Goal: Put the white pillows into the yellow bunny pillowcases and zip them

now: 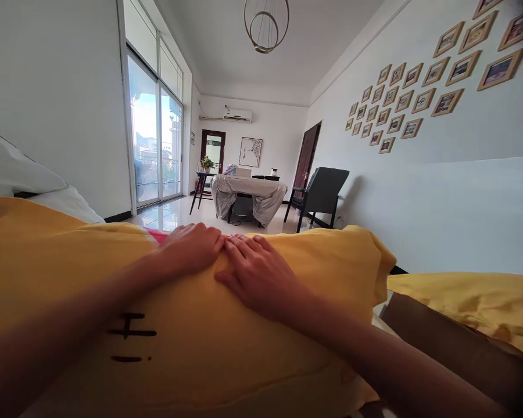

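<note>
A plump yellow pillow (226, 354) with dark lettering on its near face fills the lower part of the view. My left hand (194, 248) is closed over the middle of its top edge, fingers curled to the far side. Right beside it, my right hand (261, 273) grips the same edge, fingertips bent over the top and thumb lying on the near face. The two hands almost touch. A strip of pink fabric (157, 235) shows just behind my left wrist. What lies under the fingertips is mostly hidden.
White bedding (21, 165) lies at the left. More yellow fabric (470, 302) is at the right, over a brown surface (440, 342). Farther off stand a covered table (248, 188), a dark chair (322, 191) and a plant on a stand (207, 164). Glass doors (150, 133) line the left wall.
</note>
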